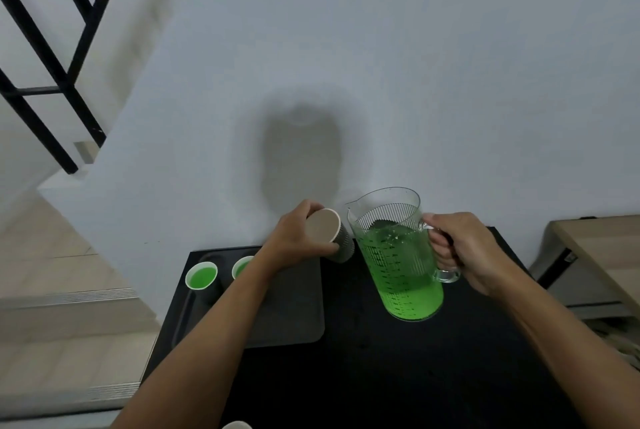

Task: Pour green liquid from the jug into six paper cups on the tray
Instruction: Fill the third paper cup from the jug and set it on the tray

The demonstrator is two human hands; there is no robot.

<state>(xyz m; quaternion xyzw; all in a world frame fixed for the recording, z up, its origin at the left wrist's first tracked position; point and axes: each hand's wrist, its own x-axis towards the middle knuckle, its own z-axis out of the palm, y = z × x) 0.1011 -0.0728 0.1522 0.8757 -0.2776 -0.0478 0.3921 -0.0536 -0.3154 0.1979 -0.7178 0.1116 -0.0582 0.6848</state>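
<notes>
My right hand [464, 248] grips the handle of a clear measuring jug [398, 255] that holds green liquid and hangs above the black table. My left hand [294, 241] holds an empty paper cup [327, 232], tilted with its mouth toward me, just left of the jug's spout. Two paper cups with green liquid, one [201, 275] at the left and one [241, 265] partly hidden by my left forearm, stand at the far left of the dark grey tray [294, 317].
The black table [398, 376] stands against a white wall. A white rim of another cup [237, 425] shows at the bottom edge. A wooden table [602, 248] stands to the right, a black stair railing [52, 64] at the upper left.
</notes>
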